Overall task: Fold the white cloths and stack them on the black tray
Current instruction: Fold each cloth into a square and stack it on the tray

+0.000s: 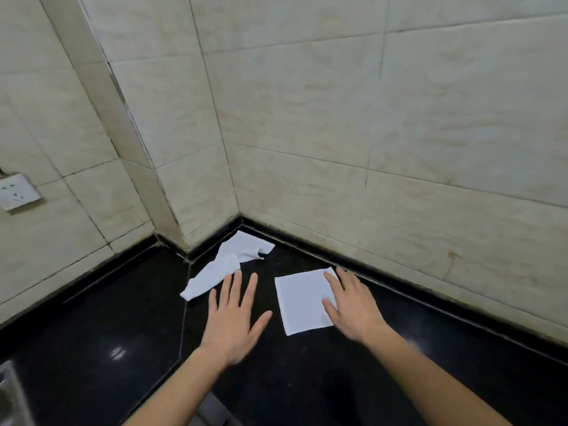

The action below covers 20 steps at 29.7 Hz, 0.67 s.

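A white cloth folded into a neat square [299, 301] lies flat on the black countertop [92, 327]. My right hand [353, 309] rests with spread fingers on the square's right edge. A second white cloth [229, 262], crumpled and stretched out, lies toward the wall corner. My left hand [235, 318] hovers open and flat, fingers apart, just in front of that crumpled cloth, its fingertips close to the cloth's near edge. Neither hand grips anything. No black tray shows as distinct from the dark counter.
Tiled walls meet in a corner right behind the cloths. A white wall socket [17, 192] sits at the far left. A metal sink edge [9, 395] shows at the bottom left. A seam runs across the black counter near my left wrist.
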Tool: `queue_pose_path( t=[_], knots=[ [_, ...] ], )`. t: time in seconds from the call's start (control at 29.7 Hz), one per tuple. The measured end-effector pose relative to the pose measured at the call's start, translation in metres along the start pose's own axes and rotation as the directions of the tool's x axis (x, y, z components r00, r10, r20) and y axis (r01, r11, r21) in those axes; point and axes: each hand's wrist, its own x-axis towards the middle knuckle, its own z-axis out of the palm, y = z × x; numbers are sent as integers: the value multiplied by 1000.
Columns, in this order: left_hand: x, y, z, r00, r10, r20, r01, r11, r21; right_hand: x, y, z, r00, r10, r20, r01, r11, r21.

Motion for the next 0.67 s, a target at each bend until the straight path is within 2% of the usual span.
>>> queue_pose_path(
  t=[0.2,0.3,0.4,0.5,0.61,0.67],
  knots=[
    [57,-10,43,986,82,148,-82,997,-2,32,9,26,988,106,114,-104,994,-20],
    [85,-10,67,947,209,243,-213,977,-9,40,15,46,966,160,202,-155,987,-43],
    [104,-8,101,845,394,361,-401,914,-58,40,18,68,940,219,263,-209,976,-65],
    [119,-5,137,734,523,434,-507,846,-162,42,14,86,898,301,320,-301,952,-50],
    [135,-3,168,587,631,508,-619,754,-220,46,8,110,827,401,394,-410,910,-65],
    [139,-3,182,536,649,539,-647,727,-232,47,4,121,789,433,436,-441,893,-89]
  ],
)
